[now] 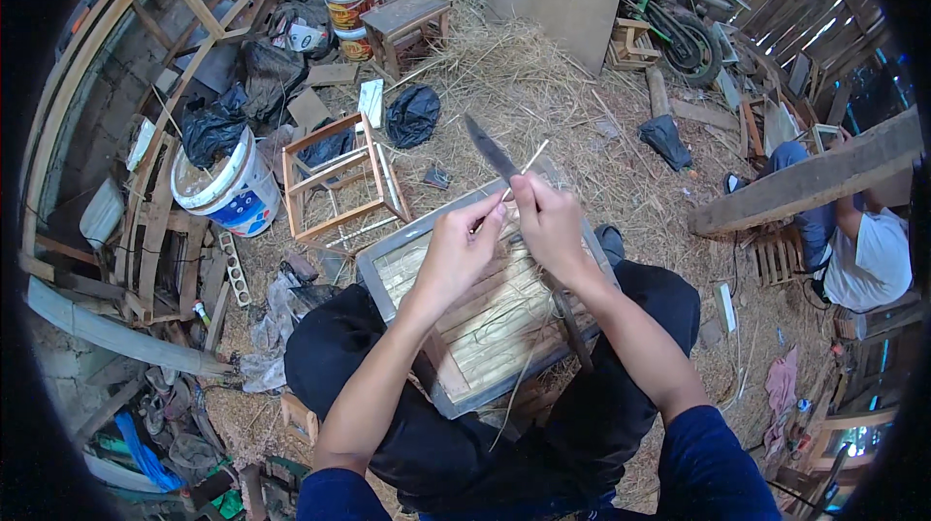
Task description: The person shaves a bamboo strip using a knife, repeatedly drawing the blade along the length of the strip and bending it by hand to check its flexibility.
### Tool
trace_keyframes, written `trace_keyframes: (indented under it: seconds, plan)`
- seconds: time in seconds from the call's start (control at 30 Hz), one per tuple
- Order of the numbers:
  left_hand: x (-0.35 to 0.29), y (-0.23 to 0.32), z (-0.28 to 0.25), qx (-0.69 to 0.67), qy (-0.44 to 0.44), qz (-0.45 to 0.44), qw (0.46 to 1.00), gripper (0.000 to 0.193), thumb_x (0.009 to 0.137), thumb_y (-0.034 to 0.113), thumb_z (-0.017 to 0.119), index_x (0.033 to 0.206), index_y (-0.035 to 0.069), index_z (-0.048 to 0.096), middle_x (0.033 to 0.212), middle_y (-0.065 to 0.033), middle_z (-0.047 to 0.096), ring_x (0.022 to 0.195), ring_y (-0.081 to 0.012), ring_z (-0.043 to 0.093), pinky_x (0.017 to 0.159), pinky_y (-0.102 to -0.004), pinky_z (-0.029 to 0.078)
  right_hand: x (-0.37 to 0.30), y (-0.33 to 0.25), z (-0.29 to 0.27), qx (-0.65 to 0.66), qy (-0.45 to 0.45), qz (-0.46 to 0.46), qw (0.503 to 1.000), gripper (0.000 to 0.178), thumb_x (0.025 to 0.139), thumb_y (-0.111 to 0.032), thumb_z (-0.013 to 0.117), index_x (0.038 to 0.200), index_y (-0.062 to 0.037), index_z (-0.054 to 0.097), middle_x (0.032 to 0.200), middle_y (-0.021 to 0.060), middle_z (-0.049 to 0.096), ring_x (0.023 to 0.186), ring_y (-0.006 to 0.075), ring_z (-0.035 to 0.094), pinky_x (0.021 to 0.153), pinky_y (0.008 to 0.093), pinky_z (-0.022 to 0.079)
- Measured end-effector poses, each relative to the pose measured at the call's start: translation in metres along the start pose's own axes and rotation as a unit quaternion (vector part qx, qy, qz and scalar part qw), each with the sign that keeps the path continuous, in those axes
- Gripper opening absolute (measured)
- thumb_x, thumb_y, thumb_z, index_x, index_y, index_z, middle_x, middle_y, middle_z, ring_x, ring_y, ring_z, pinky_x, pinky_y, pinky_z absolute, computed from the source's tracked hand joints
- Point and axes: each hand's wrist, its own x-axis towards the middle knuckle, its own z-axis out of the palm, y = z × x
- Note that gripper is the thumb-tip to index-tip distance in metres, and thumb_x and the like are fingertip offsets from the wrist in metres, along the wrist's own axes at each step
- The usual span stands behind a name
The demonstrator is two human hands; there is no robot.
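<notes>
A seated person's two hands met above a wooden tray [417, 251] resting on their lap. The left hand [461, 249] was closed, pinching the near end of a thin bamboo strip [524, 172]. The right hand [548, 220], just beside it and touching it, was closed around the handle of a knife [490, 152] whose dark blade pointed up and away from the fingers. The pale strip lay against the blade, running up and to the right past it. The tray, under both hands, had a grey rim and pale slats inside.

Further out, to the left of the hands, a small open wooden frame [339, 181] stood on straw-covered ground, with a white bucket [228, 191] beyond it. Far to the right, another person [863, 249] sat near a wooden beam [805, 181].
</notes>
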Motion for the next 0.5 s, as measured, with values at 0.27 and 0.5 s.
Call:
trace_keyframes:
  seconds: [0.27,0.5]
  plan:
    - [-0.004,0.010,0.002,-0.001,-0.017,-0.010,1.000,0.044,0.103,0.022,0.061,0.135,-0.008,0.058,0.106,-0.0082,0.072,0.092,-0.0082,0.060,0.080,-0.0250,0.049,0.011,-0.004,-0.017,0.044,-0.001,0.112,0.993,0.038,0.107,-0.034,0.049,0.095,-0.0034,0.067,0.059,0.0172,0.055,0.051,0.0313,0.058,0.051,0.0429,0.042]
    - [-0.005,0.005,-0.003,0.001,0.001,-0.016,1.000,0.044,0.102,0.021,0.061,0.136,-0.008,0.057,0.116,-0.0124,0.071,0.098,-0.0097,0.061,0.087,-0.0259,0.050,0.022,-0.001,-0.015,0.007,-0.028,0.062,0.998,0.042,0.107,-0.035,0.048,0.087,-0.0025,0.065,0.056,0.0186,0.056,0.051,0.0345,0.062,0.049,0.0422,0.044]
